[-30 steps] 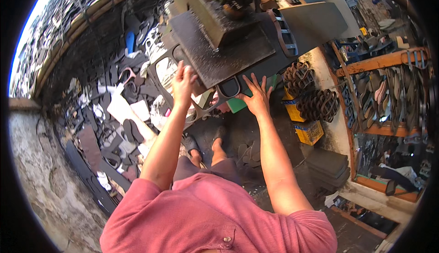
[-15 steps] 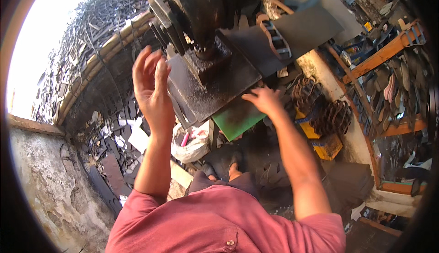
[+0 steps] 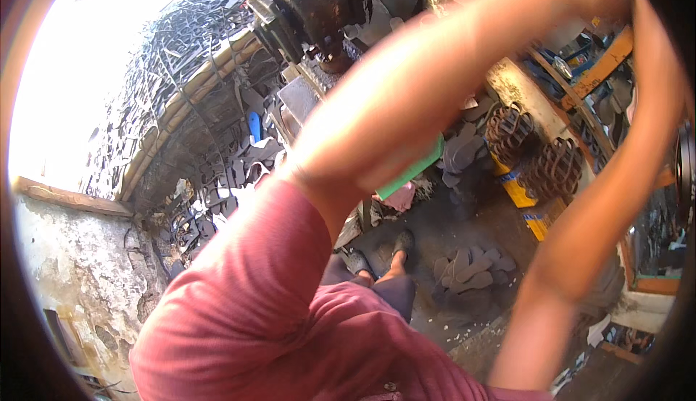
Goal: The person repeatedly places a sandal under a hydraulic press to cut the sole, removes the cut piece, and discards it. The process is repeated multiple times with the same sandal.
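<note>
Left arm (image 3: 406,104): raised across the frame's middle, hand out of view, grip cannot be told.
Right arm (image 3: 602,205): raised at right, hand hidden likewise.
Machine (image 3: 312,2): top centre.
Green board (image 3: 413,172): centre, under the left arm.

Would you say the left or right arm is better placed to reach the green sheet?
Left, probably: the left forearm crosses right over the green sheet; the right forearm arcs away at the side. Hands unseen.
</note>
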Demonstrator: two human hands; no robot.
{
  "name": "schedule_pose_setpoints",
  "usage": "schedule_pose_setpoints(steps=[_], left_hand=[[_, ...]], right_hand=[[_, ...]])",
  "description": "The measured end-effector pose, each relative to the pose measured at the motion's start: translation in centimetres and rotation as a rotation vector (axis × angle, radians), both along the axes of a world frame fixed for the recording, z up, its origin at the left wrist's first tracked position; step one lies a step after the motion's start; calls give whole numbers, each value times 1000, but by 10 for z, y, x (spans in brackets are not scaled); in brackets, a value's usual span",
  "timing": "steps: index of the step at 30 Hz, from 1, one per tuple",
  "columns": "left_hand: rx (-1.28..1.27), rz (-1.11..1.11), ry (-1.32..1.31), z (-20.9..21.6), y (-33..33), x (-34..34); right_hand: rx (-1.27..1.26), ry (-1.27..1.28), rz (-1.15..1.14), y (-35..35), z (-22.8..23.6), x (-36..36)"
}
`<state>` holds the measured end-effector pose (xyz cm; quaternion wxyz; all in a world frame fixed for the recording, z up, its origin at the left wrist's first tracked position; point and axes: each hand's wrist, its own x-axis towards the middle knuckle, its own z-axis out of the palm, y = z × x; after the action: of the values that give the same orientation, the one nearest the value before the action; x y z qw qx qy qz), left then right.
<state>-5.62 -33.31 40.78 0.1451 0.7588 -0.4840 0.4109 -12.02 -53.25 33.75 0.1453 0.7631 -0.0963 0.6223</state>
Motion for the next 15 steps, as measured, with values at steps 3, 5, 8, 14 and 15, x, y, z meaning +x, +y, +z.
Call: schedule_pose_setpoints(steps=[3, 5, 8, 14, 15], left_hand=[[-195, -184, -134, -153, -36, -23], [160, -338, 38, -291, -15, 1], [725, -170, 266, -320, 6, 31], [-32, 192, 1207, -412, 193, -114], [70, 524, 1022, -443, 217, -98]], right_hand=[[608, -104, 35, 45, -210, -40], [980, 124, 75, 117, -318, -43], [845, 475, 119, 120, -358, -40], [679, 612, -36, 75, -161, -127], [552, 594, -83, 62, -127, -134]])
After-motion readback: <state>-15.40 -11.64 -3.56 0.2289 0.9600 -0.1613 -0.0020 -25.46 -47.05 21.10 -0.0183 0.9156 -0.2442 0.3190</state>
